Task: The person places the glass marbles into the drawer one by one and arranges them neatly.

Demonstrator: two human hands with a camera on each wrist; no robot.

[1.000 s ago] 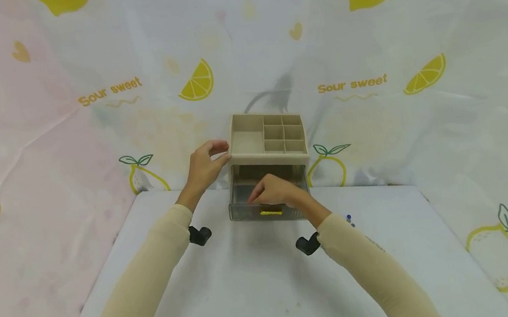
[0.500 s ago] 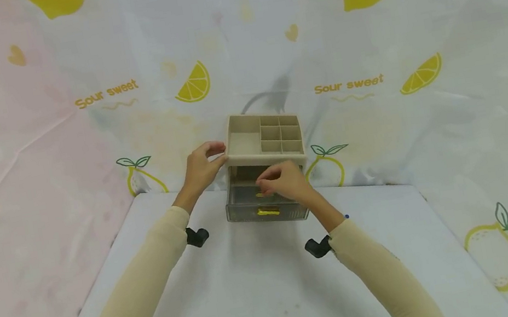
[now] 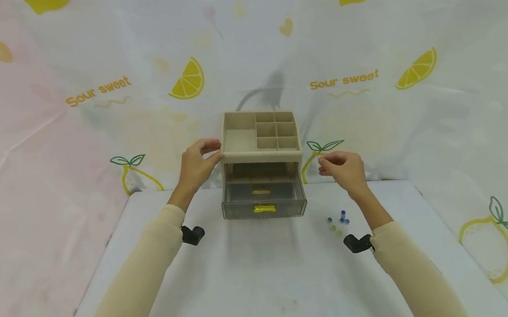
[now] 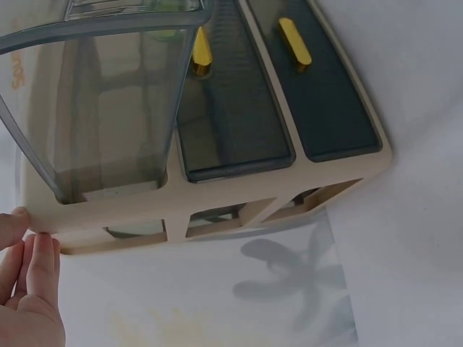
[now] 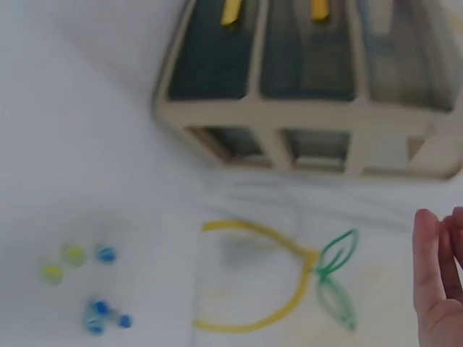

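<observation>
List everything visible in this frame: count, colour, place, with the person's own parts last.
organiser: 1, beige with divided top tray, back middle of table.
drawers: grey clear with yellow handles; one pulled out in the head view, number unclear.
marbles: small cluster, blue and yellow-green, on table right of organiser.
table: 1, white.
backdrop: lemon-print cloth behind and beside the table.
left hand: holds organiser's top left edge.
right hand: in the air right of organiser, holds nothing visible.
</observation>
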